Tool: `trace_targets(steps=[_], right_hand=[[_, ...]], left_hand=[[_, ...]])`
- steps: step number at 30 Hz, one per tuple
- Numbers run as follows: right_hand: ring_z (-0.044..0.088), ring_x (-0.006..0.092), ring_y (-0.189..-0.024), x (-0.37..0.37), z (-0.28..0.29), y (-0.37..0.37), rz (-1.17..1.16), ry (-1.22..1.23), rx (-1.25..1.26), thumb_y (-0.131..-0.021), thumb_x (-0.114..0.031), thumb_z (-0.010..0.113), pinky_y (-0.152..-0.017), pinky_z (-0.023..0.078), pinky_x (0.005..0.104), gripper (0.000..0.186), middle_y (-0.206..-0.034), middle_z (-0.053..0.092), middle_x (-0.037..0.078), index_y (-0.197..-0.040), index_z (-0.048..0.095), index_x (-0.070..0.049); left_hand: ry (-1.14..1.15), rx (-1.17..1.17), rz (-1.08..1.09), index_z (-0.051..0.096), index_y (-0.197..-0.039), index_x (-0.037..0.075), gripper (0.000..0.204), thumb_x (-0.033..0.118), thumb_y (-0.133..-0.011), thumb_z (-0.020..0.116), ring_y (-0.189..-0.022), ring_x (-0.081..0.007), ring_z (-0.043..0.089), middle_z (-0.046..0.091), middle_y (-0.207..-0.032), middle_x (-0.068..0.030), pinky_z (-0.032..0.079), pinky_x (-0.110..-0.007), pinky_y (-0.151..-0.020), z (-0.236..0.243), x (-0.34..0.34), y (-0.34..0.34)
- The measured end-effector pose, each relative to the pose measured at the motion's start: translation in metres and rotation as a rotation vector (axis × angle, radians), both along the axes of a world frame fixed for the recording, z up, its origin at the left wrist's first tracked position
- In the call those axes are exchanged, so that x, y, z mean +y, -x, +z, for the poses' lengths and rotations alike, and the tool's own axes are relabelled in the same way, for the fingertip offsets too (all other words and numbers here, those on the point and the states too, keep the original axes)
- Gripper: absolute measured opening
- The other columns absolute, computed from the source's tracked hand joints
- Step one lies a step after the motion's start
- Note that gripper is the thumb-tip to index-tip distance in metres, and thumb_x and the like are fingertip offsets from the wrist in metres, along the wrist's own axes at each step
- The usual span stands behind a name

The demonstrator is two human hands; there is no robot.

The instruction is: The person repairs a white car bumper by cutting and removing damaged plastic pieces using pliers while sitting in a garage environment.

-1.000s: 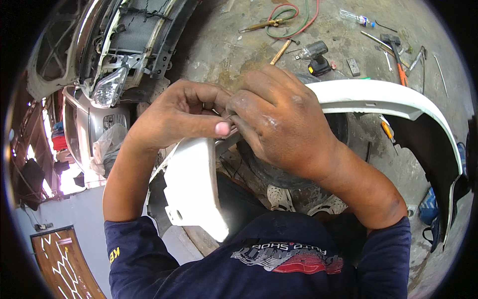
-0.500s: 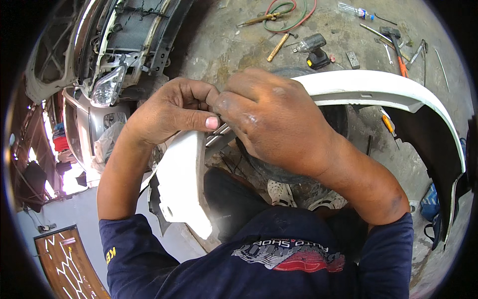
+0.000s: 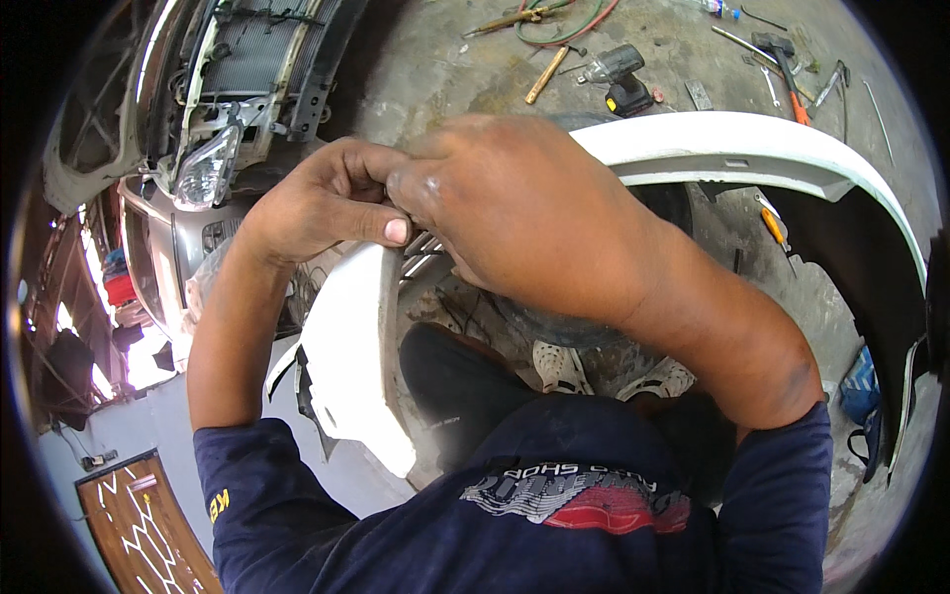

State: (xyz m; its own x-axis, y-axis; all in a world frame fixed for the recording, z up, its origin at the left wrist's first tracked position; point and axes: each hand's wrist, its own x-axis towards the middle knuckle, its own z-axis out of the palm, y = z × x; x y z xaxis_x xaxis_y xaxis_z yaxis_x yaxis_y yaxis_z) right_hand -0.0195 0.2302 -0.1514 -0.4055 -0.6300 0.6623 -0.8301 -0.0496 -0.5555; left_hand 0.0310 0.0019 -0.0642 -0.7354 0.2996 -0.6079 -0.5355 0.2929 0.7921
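Observation:
A white car fender (image 3: 351, 342) curves around in front of me, its arch (image 3: 732, 148) running off to the right. My left hand (image 3: 327, 203) is closed on the fender's upper left part, thumb laid along the edge and index finger bent. Right against it, my right hand (image 3: 524, 198) is closed with its knuckles up and slightly blurred. Its fingertips, and whatever is in them, are hidden behind the hand. Black liner (image 3: 841, 247) shows inside the arch at the right. Beneath my right hand lies a dark round tyre-like thing (image 3: 564, 322), partly covered.
A cordless impact wrench (image 3: 618, 79), a wooden-handled hammer (image 3: 547, 74), a sledgehammer (image 3: 787, 74) and a plastic bottle (image 3: 720, 8) lie on the concrete floor. An orange-handled screwdriver (image 3: 774, 228) lies inside the arch. A car front with radiator (image 3: 262, 59) and headlight (image 3: 208, 173) stands at upper left.
Both hands have shifted slightly up and left, still together at the fender's edge. My right hand has turned a little, its knuckles rolling over. The floor tools appear higher in the view.

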Motion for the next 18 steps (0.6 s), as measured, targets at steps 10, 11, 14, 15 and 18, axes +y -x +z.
trace_targets(steps=[10,11,14,15,18], right_hand=[[0.078,0.0330,-0.086,-0.015,0.006,0.002,0.007,-0.290,0.022,-0.087,-0.016,0.070,-0.075,0.062,0.0450,0.020,-0.089,0.078,0.016,-0.100,0.081,-0.005],[0.078,0.0323,-0.086,-0.019,0.007,0.001,0.012,-0.286,0.024,-0.087,-0.016,0.069,-0.075,0.062,0.0443,0.019,-0.090,0.079,0.016,-0.098,0.082,-0.006],[0.078,0.0303,-0.086,-0.033,-0.006,-0.001,-0.006,-0.246,0.025,-0.088,-0.015,0.067,-0.076,0.062,0.0425,0.017,-0.092,0.079,0.014,-0.092,0.082,-0.009],[0.078,0.0298,-0.086,-0.036,-0.012,-0.001,-0.036,-0.217,0.031,-0.088,-0.015,0.067,-0.076,0.062,0.0422,0.017,-0.092,0.079,0.014,-0.090,0.082,-0.010],[0.078,0.0293,-0.087,-0.042,-0.011,-0.003,-0.033,-0.201,0.005,-0.087,-0.014,0.065,-0.077,0.061,0.0423,0.017,-0.091,0.079,0.013,-0.087,0.082,-0.011]], left_hand=[[0.252,0.096,-0.101,0.060,-0.141,-0.008,0.062,0.012,-0.087,0.082,-0.118,-0.0220,0.068,0.073,-0.124,-0.0151,0.050,-0.036,-0.107,0.005,-0.012,0.002],[0.232,0.178,-0.059,0.057,-0.145,-0.008,0.066,0.014,-0.087,0.081,-0.124,-0.0244,0.065,0.069,-0.130,-0.0169,0.047,-0.038,-0.111,0.006,-0.016,-0.004],[0.264,0.241,0.026,0.044,-0.154,-0.008,0.082,0.022,-0.086,0.079,-0.141,-0.0318,0.053,0.056,-0.148,-0.0229,0.037,-0.044,-0.122,0.015,-0.016,-0.028],[0.187,0.265,0.078,0.044,-0.155,-0.008,0.085,0.022,-0.084,0.079,-0.141,-0.0323,0.053,0.056,-0.148,-0.0232,0.037,-0.045,-0.122,0.004,-0.021,-0.040],[0.383,0.352,0.043,0.037,-0.160,-0.006,0.102,0.025,-0.073,0.081,-0.148,-0.0349,0.047,0.051,-0.156,-0.0243,0.032,-0.048,-0.125,0.012,-0.033,-0.083]])
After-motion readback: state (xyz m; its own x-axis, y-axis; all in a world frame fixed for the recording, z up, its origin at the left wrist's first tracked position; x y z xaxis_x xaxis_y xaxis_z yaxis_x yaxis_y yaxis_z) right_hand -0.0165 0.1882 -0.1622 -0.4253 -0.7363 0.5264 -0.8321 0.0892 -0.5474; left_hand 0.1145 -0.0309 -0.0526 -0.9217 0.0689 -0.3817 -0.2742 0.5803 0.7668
